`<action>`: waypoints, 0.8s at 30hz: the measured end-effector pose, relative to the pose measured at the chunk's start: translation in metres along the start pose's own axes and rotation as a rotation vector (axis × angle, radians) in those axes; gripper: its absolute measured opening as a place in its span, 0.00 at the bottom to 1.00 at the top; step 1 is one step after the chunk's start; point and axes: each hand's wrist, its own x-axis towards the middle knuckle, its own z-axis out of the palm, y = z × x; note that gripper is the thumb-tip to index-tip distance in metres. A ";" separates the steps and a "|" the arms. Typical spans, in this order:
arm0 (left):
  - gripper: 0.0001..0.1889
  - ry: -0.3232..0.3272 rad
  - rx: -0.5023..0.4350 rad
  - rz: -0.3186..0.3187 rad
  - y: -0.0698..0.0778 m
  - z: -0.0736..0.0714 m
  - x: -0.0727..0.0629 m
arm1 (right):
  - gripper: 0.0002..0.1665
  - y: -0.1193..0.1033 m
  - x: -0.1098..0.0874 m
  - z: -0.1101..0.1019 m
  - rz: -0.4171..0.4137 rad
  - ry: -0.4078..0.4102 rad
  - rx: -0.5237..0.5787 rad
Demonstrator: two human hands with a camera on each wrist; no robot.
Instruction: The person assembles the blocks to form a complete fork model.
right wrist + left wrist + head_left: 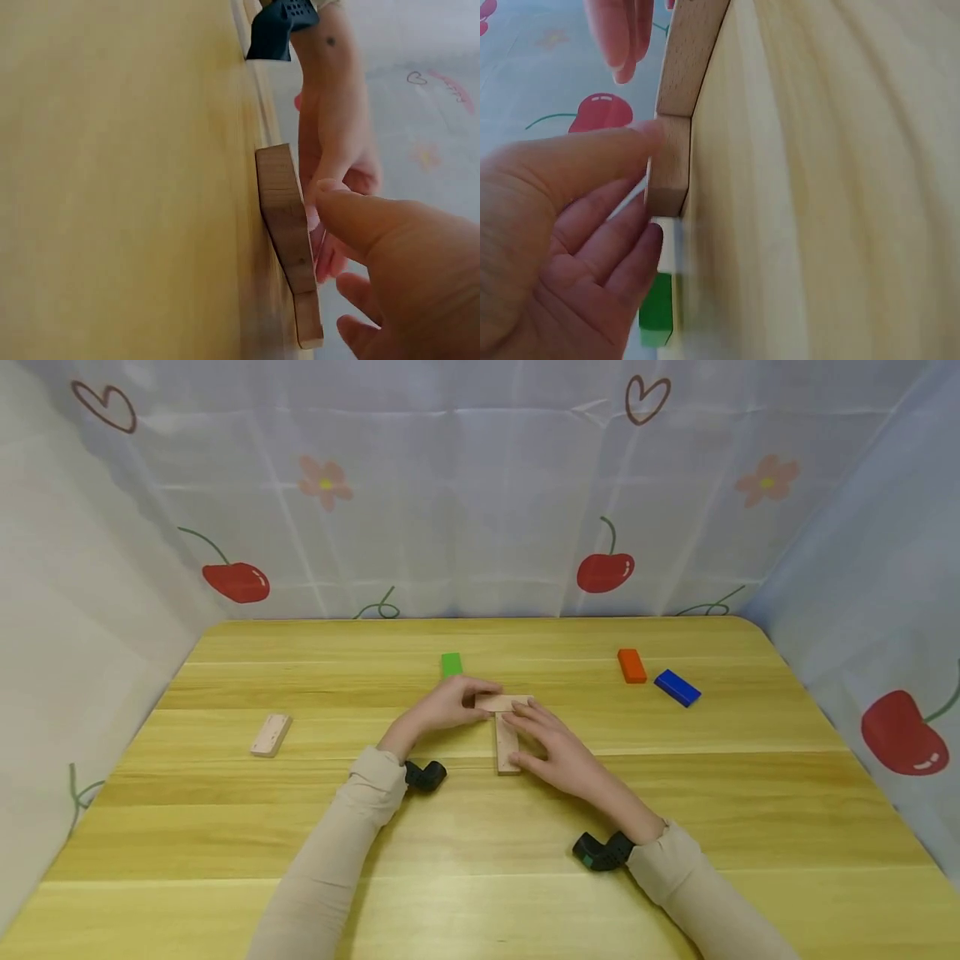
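Two plain wooden blocks lie flat on the table in a T. The crosswise block (501,702) is at the far end, and the lengthwise block (506,746) runs from its middle toward the person. The left hand (448,703) pinches the crosswise block's left end, thumb on the near side and fingers along the far side. Over the right side of the T is the right hand (562,756), its fingers relaxed and spread. Its fingertips are at the crosswise block's right end, and its thumb is beside the lengthwise block's near end.
A green block (452,664) lies just beyond the left hand. Farther right are an orange block (632,666) and a blue block (677,687). Another plain wooden block (271,735) lies to the left. A printed curtain (465,527) hangs behind the wooden table (480,877).
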 end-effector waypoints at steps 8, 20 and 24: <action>0.24 0.093 -0.098 -0.077 0.004 -0.019 -0.040 | 0.34 0.006 0.002 0.000 0.014 -0.099 -0.016; 0.28 0.373 0.004 -0.220 -0.002 -0.086 -0.160 | 0.34 0.009 0.002 0.001 -0.005 -0.088 -0.010; 0.30 0.429 0.045 -0.318 -0.010 -0.101 -0.202 | 0.34 0.010 0.001 0.002 0.002 -0.085 -0.006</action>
